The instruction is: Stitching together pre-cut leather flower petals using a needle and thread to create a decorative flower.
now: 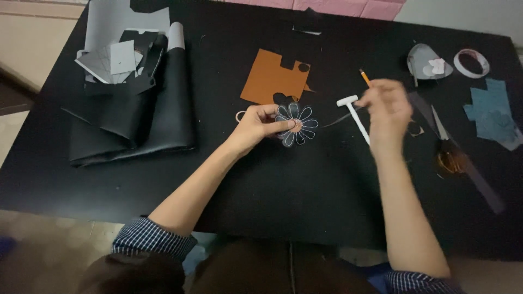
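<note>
A black flower-shaped piece with pale outlined petals lies on the black table. My left hand rests its fingertips on the flower's left side and small tan centre. My right hand, blurred, hovers to the right with fingers pinched; a thin dark thread seems to run from it toward the flower. A white hammer-shaped tool lies just left of my right hand. An orange pencil pokes out above that hand.
A cut brown leather sheet lies behind the flower. Folded black leather and grey paper patterns fill the left. Scissors, a dark ruler, teal scraps, a tape ring sit right.
</note>
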